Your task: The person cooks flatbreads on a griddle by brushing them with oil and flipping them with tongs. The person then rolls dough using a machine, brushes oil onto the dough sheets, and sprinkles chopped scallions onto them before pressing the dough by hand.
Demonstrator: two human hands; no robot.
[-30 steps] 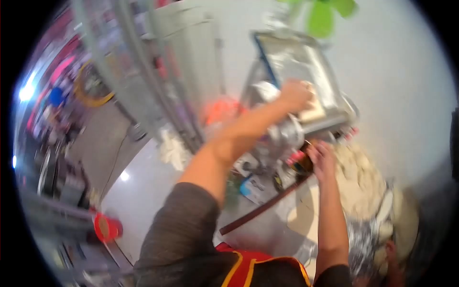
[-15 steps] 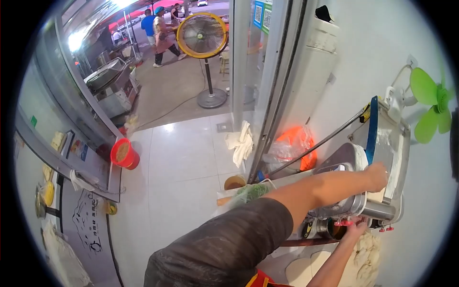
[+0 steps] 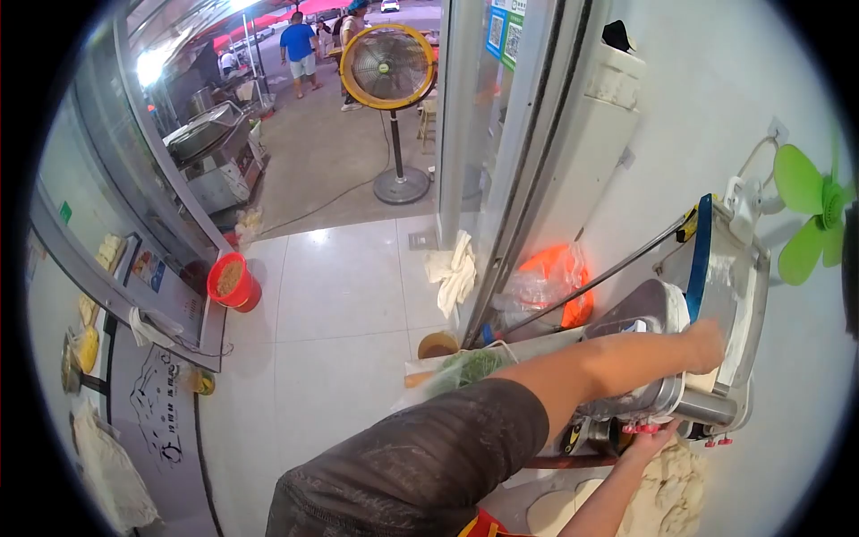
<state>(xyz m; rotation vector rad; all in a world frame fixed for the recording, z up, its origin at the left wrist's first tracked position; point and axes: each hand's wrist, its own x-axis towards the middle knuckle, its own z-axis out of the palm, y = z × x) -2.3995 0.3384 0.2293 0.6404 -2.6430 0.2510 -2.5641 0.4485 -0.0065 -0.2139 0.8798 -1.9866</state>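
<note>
My left hand (image 3: 705,347) reaches across to a metal machine with a roller (image 3: 707,407), seemingly a dough press. It looks curled over the sloping tray (image 3: 727,286), just above a pale piece that looks like dough (image 3: 702,379). What its fingers hold is hidden. My right hand (image 3: 653,440) is lower, under the roller, close to the red knobs (image 3: 641,428). Its fingers are partly covered by the machine, so their grip is unclear. Pale dough pieces (image 3: 676,492) lie below the right forearm, and a flat round piece (image 3: 550,513) lies beside them.
A green-bladed fan (image 3: 819,215) is at the right wall. Greens in a plastic bag (image 3: 470,371) lie left of the machine. A red bucket (image 3: 234,285) stands by the doorway. Outside are a yellow floor fan (image 3: 389,67) and people, one in a blue shirt (image 3: 300,43).
The view has shifted slightly. Both hands stay at the machine, with the right hand a little lower left in view. Outside, one person has moved right behind the floor fan.
</note>
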